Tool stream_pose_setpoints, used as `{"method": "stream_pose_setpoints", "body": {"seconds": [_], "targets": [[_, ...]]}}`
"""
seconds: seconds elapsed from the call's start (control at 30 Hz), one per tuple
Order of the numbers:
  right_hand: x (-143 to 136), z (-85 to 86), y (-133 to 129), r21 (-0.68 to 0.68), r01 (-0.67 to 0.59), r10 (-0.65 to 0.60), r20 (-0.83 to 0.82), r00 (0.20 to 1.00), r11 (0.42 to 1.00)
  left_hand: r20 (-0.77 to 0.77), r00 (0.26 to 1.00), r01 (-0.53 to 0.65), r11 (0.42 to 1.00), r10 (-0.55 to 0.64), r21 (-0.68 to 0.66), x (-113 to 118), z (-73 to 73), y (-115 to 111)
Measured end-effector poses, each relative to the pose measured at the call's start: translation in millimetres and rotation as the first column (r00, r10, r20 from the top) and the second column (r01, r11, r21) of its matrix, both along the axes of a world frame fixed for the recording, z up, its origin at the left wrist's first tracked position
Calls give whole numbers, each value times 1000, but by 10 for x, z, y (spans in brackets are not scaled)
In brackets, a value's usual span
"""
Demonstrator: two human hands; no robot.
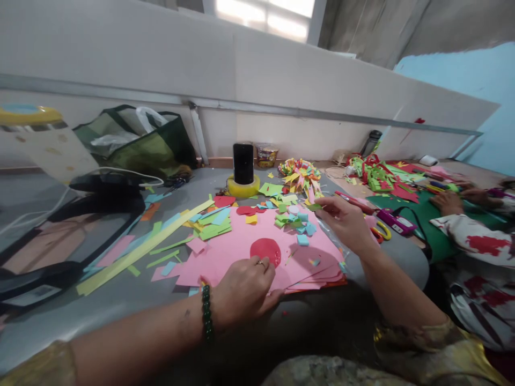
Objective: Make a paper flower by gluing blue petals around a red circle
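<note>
A red paper circle (263, 250) with shiny wet-looking spots lies on a stack of pink paper sheets (237, 236). My left hand (247, 284) rests at the near edge of the stack, fingers curled in against the circle's lower edge; whatever they hold is hidden. At the stack's far right, my right hand (345, 221) pinches a small green paper piece (314, 207) between thumb and fingertips. Folded green and blue paper bits (295, 217) lie just left of it. Green paper strips (213, 228) are piled at the stack's left.
A phone (243, 163) stands in a yellow tape roll (243, 186). Behind are a cup (266, 155) and a colourful paper-strip ornament (301, 177). Yellow-handled scissors (380, 230) lie right, near a purple device (396, 221). A co-worker's hands (448, 203) are farther right. Bags stand left.
</note>
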State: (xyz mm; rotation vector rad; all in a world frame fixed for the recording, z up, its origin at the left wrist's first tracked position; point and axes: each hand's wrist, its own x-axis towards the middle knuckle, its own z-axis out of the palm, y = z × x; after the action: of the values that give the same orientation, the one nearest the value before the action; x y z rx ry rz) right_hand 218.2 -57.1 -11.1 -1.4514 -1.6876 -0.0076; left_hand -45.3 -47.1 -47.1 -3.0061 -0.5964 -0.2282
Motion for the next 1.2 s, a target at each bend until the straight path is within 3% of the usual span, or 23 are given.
{"method": "stream_pose_setpoints", "body": {"seconds": [0.2, 0.33, 0.5, 0.7, 0.8, 0.87, 1.2], "targets": [[-1, -180, 66, -60, -114, 119, 85, 989, 992, -17, 1000, -10, 1000, 9, -10, 8, 18, 5], [90, -188, 41, -166, -197, 216, 101, 971, 966, -12, 1000, -7, 1000, 7, -17, 10, 11, 3], [260, -113, -8, -252, 10, 37, 182, 983, 968, -1, 1000, -2, 1000, 2, 3, -2, -4, 6], [84, -101, -21, -459, 199, -18, 370, 929, 866, 44, 999, 10, 1000, -11, 24, -6, -18, 8], [-40, -126, -14, -470, 371, -167, 420, 892, 801, 37, 999, 4, 1000, -5, 23, -2, -19, 4], [-52, -138, -27, -466, 415, -229, 404, 886, 782, 27, 1000, 4, 1000, -5, 16, 0, -17, 4], [287, -114, -215, -309, 315, -270, 180, 946, 898, 4, 1000, 3, 1000, -3, -3, 0, 1, 8]]}}
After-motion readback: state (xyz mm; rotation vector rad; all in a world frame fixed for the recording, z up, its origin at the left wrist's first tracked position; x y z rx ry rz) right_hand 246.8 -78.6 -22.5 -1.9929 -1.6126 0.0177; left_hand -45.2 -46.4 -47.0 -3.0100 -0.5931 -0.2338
